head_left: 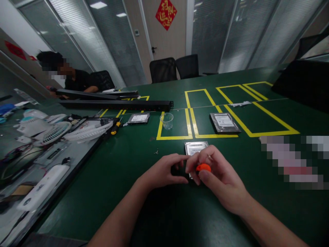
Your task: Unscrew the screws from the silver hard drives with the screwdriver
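A silver hard drive (196, 146) lies on the green table in front of me, its near part covered by my hands. My right hand (218, 178) is closed above it around an orange screwdriver (204, 168). Only the rounded orange handle end shows; the shaft and tip are hidden. My left hand (169, 171) is at the drive's left edge, thumb and fingers apart, with the index fingertip close to my right fingers. Whether that fingertip touches the drive I cannot tell. Several tiny screws (156, 151) lie to the left of the drive.
Beyond are a clear plastic cup (167, 121), two more hard drives (224, 122) (139, 118) and yellow tape outlines (174, 138). Long black bars (115, 105) lie back left. At left, a tray (84, 151) carries fan parts and a yellow-black screwdriver (116, 127). Another person (79, 80) sits far left.
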`<action>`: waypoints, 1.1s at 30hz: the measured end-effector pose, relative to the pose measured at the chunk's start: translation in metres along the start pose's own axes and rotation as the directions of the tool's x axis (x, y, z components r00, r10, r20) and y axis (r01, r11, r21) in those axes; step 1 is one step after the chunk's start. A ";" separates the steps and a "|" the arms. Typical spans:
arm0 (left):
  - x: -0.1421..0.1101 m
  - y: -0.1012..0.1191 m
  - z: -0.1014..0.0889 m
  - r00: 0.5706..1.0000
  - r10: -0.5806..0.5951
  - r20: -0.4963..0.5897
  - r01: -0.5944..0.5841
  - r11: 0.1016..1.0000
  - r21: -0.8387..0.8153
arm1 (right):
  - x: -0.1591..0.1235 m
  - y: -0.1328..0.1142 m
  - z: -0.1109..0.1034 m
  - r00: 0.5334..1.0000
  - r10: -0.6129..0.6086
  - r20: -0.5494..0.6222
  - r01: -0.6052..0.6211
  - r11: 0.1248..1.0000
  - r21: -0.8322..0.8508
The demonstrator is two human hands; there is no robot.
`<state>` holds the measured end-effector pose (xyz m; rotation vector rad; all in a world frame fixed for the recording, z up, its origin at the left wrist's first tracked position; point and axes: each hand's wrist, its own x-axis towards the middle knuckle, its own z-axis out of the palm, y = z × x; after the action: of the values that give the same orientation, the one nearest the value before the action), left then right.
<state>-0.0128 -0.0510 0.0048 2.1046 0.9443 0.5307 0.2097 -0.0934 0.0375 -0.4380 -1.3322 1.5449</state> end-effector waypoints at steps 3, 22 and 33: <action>-0.013 -0.009 -0.027 0.977 -0.093 -0.191 0.116 0.987 0.115 | -0.001 0.000 -0.001 1.000 0.009 -0.013 -0.010 0.995 -0.099; -0.001 -0.057 -0.033 0.647 -0.510 -0.567 0.712 0.670 0.209 | 0.000 0.002 -0.005 1.000 0.009 0.015 -0.006 0.985 -0.173; 0.003 -0.051 -0.030 0.666 -0.475 -0.575 0.722 0.605 0.336 | -0.003 -0.002 -0.006 1.000 -0.013 0.024 0.018 0.980 -0.199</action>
<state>-0.0528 -0.0120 -0.0159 1.9299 2.2201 0.3791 0.2165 -0.0935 0.0368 -0.5342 -1.5117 1.4128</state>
